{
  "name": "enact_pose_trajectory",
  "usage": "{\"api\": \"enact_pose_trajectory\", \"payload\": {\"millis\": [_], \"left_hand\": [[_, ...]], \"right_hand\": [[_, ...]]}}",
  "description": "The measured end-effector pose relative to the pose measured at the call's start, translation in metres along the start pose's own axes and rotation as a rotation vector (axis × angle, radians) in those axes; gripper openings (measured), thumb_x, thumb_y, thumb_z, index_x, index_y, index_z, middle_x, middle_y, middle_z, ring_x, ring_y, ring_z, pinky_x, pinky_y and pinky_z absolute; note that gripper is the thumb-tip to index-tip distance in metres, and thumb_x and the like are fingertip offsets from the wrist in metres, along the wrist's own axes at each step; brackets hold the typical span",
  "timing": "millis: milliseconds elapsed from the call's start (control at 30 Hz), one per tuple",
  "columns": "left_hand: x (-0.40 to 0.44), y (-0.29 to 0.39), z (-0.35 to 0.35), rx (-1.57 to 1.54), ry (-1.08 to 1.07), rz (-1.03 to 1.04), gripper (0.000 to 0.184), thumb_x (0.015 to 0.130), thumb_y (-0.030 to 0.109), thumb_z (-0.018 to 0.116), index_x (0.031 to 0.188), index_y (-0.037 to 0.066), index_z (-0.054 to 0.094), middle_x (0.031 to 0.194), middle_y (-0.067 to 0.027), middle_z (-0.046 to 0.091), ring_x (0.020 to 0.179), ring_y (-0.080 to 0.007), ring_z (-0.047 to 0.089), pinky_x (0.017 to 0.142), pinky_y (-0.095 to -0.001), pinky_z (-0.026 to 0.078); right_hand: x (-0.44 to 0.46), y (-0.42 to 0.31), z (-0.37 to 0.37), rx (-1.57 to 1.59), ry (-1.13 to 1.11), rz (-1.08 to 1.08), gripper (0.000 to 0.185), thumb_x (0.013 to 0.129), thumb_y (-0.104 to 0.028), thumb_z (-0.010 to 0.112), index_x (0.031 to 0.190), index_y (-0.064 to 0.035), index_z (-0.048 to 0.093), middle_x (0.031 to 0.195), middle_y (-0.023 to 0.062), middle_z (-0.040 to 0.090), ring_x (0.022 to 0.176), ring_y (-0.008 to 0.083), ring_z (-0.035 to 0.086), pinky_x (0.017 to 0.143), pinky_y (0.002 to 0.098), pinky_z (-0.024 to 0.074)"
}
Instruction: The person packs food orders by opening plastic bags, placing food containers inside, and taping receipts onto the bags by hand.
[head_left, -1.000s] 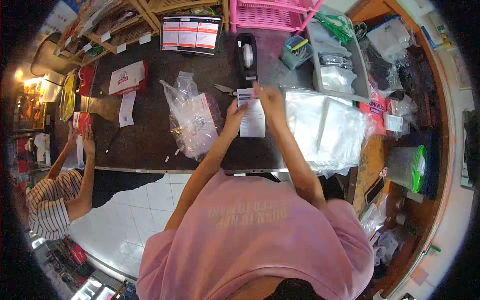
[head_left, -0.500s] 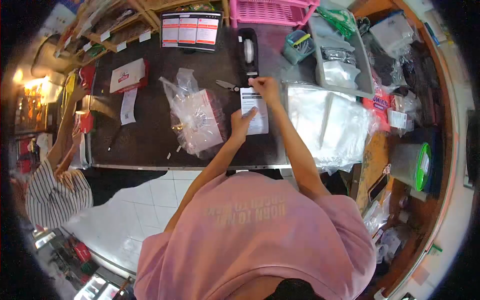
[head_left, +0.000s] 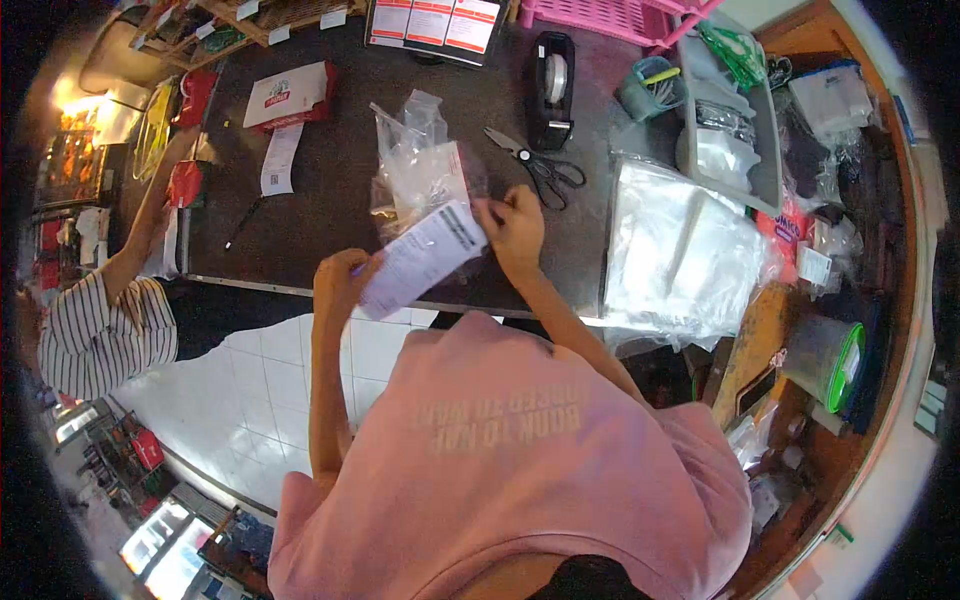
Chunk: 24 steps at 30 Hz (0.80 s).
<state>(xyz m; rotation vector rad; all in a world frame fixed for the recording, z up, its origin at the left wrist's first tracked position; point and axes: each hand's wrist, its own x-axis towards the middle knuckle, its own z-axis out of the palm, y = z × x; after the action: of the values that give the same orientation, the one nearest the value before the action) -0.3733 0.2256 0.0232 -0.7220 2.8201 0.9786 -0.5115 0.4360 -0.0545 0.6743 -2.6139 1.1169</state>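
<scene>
A white printed receipt [head_left: 424,258] is stretched at a slant between my hands, above the near edge of the dark table. My left hand [head_left: 342,284] is closed on its lower left end. At its upper right end my right hand [head_left: 514,228] pinches the paper. Behind the receipt, partly covered by it, lies a clear plastic bag [head_left: 420,165] with a white and red box inside. Black-handled scissors [head_left: 540,170] lie partly open beyond my right hand, just below a black tape dispenser [head_left: 553,95].
Clear plastic bags [head_left: 680,250] lie at the right, below a grey bin [head_left: 735,140]. A tablet [head_left: 435,25] stands at the back. Farther left are a red and white box [head_left: 290,95] with a receipt [head_left: 281,160] and a person in a striped shirt [head_left: 105,325].
The receipt has come off the table, moved left and towards me, and tilted. My left hand has moved left and my right hand nearer to me. The scissors show fully now.
</scene>
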Motion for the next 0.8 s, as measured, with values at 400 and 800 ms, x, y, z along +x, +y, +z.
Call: {"api": "enact_pose_trajectory", "payload": {"millis": [400, 800], "left_hand": [[0.077, 0.131, 0.051, -0.869, -0.345, 0.112, 0.046, 0.089, 0.041, 0.039, 0.097, 0.001, 0.06, 0.076, -0.0085, 0.063, 0.061, -0.0123, 0.059, 0.055, -0.0222, 0.047], [0.183, 0.134, 0.204, -1.016, -0.292, 0.04, 0.042, 0.069, 0.032, 0.072, 0.081, -0.008, 0.062, 0.074, -0.0098, 0.062, 0.068, -0.0151, 0.06, 0.062, -0.0231, 0.048]], "right_hand": [[0.153, 0.154, 0.022, 0.315, -0.005, 0.579, 0.042, 0.078, -0.042, 0.057, 0.067, -0.0025, 0.062, 0.054, 0.007, 0.052, 0.05, 0.0173, 0.047, 0.052, 0.0309, 0.0379], [-0.051, 0.075, -0.039, 0.418, -0.132, 0.611, 0.044, 0.082, -0.035, 0.057, 0.051, -0.0032, 0.056, 0.056, 0.0041, 0.053, 0.059, 0.0127, 0.049, 0.062, 0.0283, 0.038]]}}
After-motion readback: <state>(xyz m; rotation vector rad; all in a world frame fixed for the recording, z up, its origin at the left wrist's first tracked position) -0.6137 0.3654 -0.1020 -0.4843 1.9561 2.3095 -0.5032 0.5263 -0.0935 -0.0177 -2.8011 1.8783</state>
